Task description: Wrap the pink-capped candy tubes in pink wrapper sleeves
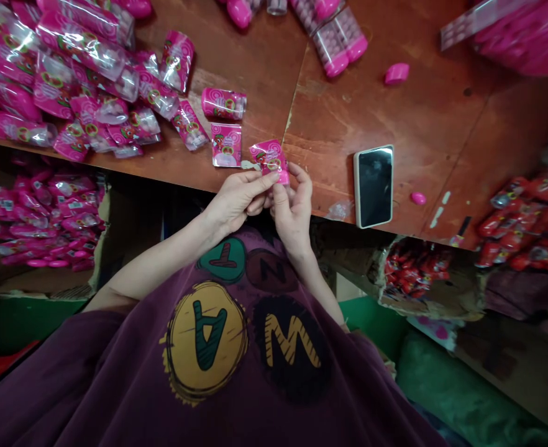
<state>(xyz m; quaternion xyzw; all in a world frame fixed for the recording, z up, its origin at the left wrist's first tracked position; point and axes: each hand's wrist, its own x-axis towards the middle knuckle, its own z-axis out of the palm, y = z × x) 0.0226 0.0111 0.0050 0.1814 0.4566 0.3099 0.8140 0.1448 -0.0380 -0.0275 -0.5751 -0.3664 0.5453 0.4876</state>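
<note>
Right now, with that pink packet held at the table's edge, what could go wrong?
The packet is pinched between the left hand and right hand just past the edge of the table; a slip could drop it. The phone lies near that edge beside the right hand, so a stray nudge might knock it off.

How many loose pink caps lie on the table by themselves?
2. One loose cap lies far back, right of the capped tubes; the other cap sits near the front edge, right of the phone. More may hide among the packet piles.

Phone (pixel 373 186) on table (pixel 432 118), right of packet (pixel 270 158)
</note>
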